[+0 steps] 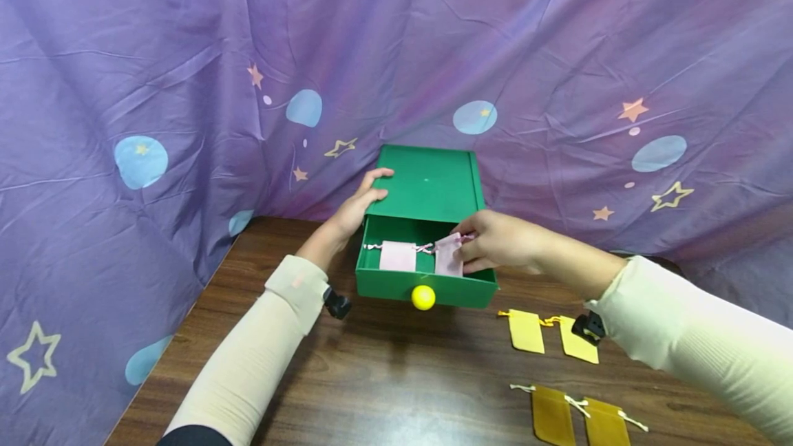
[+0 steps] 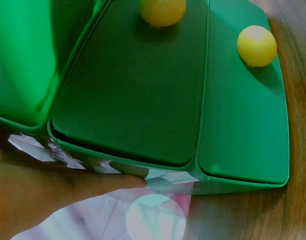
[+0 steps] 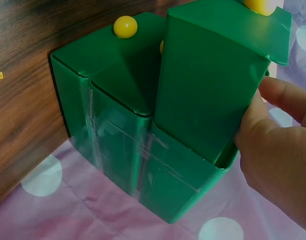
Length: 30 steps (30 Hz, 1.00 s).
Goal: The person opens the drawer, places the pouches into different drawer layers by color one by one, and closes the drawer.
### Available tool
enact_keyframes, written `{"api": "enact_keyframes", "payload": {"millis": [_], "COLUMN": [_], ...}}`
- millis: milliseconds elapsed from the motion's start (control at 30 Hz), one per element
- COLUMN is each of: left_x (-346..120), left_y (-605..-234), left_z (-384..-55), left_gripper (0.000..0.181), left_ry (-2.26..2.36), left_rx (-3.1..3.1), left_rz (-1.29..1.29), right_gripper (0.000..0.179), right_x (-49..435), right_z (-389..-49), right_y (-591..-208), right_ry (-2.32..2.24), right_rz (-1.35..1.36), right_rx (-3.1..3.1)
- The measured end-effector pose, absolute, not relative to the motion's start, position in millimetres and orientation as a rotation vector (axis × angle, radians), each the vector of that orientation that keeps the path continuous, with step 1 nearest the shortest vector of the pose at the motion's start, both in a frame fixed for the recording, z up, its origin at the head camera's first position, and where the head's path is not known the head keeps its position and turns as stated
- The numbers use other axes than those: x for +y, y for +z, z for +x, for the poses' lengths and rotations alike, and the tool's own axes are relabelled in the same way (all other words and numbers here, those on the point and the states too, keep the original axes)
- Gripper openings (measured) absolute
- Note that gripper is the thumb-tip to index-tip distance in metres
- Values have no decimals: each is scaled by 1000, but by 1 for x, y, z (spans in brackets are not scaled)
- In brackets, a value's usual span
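A green drawer cabinet stands against the curtain with its top drawer pulled out. My left hand rests against the cabinet's left side, fingertips at the top edge; in the left wrist view a straight finger lies along the side wall. Inside the drawer, one pink drawstring pouch lies flat at the left. Beside it, at the right, my right hand reaches over the drawer wall and pinches a second pink pouch. The drawer wall hides those fingertips in the right wrist view.
The drawer has a yellow ball knob, and lower drawers carry similar knobs. To the right on the wooden table lie two yellow pouches and, nearer, two brown pouches. A purple curtain hangs behind.
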<state>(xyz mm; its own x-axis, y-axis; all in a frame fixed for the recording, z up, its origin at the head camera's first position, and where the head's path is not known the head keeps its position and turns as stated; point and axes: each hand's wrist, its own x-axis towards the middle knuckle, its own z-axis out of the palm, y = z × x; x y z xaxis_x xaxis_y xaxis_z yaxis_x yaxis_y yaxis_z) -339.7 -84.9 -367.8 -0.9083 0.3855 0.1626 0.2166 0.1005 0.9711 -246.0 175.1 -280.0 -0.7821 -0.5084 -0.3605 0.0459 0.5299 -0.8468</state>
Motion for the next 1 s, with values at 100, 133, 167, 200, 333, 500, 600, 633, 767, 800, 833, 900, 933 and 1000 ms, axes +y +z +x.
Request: {"api": "enact_keyframes", "payload": {"millis": [100, 133, 167, 200, 333, 500, 600, 633, 767, 800, 833, 900, 933, 1000], "left_x": [-84, -84, -84, -84, -84, -84, -85, -85, -85, -84, -84, -84, -84, -84], "left_y": [-367, -367, -367, -367, -368, -368, -368, -368, -368, -368, -368, -368, -367, -367], "left_z": [-339, -339, -339, -339, -340, -340, -339, -339, -339, -339, -339, -339, -339, -338], "left_gripper": [53, 53, 53, 53, 53, 54, 53, 53, 53, 53, 53, 53, 53, 53], "left_ry": [1928, 1927, 1928, 1927, 1930, 1929, 1924, 1922, 1925, 1929, 1933, 1942, 1945, 1947], "left_rx": [2222, 2223, 2220, 2220, 2223, 2227, 2233, 2234, 2226, 2221, 2215, 2206, 2204, 2207], "left_rz": [612, 611, 611, 609, 610, 618, 619, 618, 610, 609, 608, 606, 607, 614], "right_gripper": [46, 48, 51, 53, 62, 67, 69, 70, 70, 69, 69, 68, 68, 68], "right_x": [175, 175, 175, 175, 173, 173, 173, 174, 176, 178, 179, 180, 181, 183], "right_z": [-244, -244, -243, -242, -240, -238, -237, -237, -236, -235, -235, -234, -234, -233], "right_y": [-278, -277, -277, -276, -272, -270, -268, -267, -264, -263, -262, -261, -260, -258], "right_ry": [-1231, -1229, -1225, -1221, -1209, -1210, -1203, -1197, -1174, -1164, -1157, -1151, -1148, -1145], "right_rz": [-381, -383, -387, -392, -401, -395, -390, -390, -394, -397, -401, -403, -406, -414], "right_rx": [2180, 2179, 2181, 2182, 2180, 2162, 2162, 2166, 2175, 2181, 2184, 2185, 2187, 2189]}}
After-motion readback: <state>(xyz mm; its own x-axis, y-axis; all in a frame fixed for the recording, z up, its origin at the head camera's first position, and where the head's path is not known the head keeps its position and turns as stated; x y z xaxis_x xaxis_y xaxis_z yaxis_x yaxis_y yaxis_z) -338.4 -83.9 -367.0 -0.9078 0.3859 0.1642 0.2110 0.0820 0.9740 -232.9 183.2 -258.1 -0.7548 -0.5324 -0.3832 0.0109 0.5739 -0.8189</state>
